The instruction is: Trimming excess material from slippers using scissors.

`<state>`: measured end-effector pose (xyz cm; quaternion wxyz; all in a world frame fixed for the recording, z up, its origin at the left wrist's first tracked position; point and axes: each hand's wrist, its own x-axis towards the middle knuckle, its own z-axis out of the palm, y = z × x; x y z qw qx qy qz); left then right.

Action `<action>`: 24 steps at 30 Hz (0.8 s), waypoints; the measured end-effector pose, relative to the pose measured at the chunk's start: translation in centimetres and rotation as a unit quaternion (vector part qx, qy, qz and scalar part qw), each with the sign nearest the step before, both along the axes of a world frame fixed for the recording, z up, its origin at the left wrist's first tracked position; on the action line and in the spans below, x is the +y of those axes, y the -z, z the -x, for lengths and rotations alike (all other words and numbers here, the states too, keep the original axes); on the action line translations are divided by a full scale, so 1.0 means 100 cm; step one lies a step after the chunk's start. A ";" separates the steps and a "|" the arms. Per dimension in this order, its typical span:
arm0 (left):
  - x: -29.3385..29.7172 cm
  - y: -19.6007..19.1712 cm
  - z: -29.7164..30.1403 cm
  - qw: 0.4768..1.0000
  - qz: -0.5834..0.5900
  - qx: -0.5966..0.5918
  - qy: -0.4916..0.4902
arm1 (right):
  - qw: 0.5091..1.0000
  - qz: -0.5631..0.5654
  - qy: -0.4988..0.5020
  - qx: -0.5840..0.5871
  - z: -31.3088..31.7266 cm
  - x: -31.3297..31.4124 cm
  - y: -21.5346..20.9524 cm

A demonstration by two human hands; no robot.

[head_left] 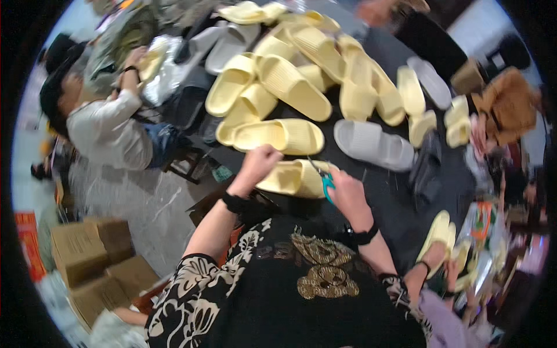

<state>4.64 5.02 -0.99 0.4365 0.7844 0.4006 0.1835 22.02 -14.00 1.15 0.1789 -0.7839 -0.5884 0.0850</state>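
Observation:
Right in front of me a pale yellow slide slipper (283,178) lies on the dark table (383,200). My left hand (257,166) is closed above its left end, fingers pinched together; whatever may be between them is too small to make out. A pair of scissors (327,184) with teal handles is gripped in my right hand (350,200), its blades pointing up and left over the slipper's right end. Just beyond lies another yellow slipper (278,136), sole down. To the right of it sits a grey slipper (374,146).
Yellow slippers (293,87) are heaped across the far side, with grey and black ones among them. A seated person (110,124) handles a yellow slipper at left. Cardboard boxes (93,249) stand on the floor, lower left. Other people's hands (432,258) hold slippers at right.

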 end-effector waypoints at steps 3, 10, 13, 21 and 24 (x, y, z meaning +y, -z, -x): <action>-0.041 0.018 0.034 1.000 0.004 0.027 -0.013 | 0.995 0.027 0.083 0.039 0.013 -0.073 0.020; -0.018 0.053 0.103 0.995 0.023 0.034 -0.091 | 0.959 0.034 0.234 0.158 0.003 -0.099 0.054; -0.019 0.049 0.099 0.994 -0.047 0.039 -0.088 | 0.952 0.027 0.255 0.167 -0.001 -0.095 0.064; -0.056 0.016 0.001 0.976 -0.194 -0.047 0.087 | 0.949 0.026 0.275 0.152 -0.007 -0.077 0.085; -0.072 0.022 -0.046 0.929 -0.276 -0.056 0.239 | 0.947 -0.001 0.283 0.154 -0.005 -0.075 0.092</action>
